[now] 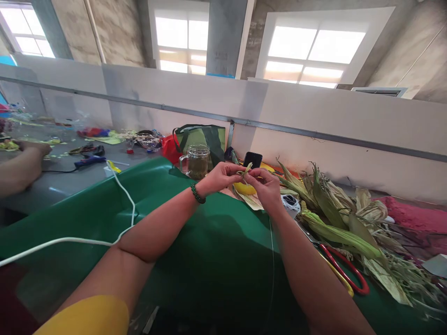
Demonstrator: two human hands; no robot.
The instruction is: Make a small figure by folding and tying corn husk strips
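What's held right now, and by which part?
A small pale strip, pinched by the left hand and right hand below its upstanding tip; exact grip points are hidden.

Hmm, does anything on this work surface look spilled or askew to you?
I see no spilled liquid; the glass mug stands upright. What looks odd is the white cord: it trails loosely across the green sheet and bends right at the left forearm, where it might get in the way.
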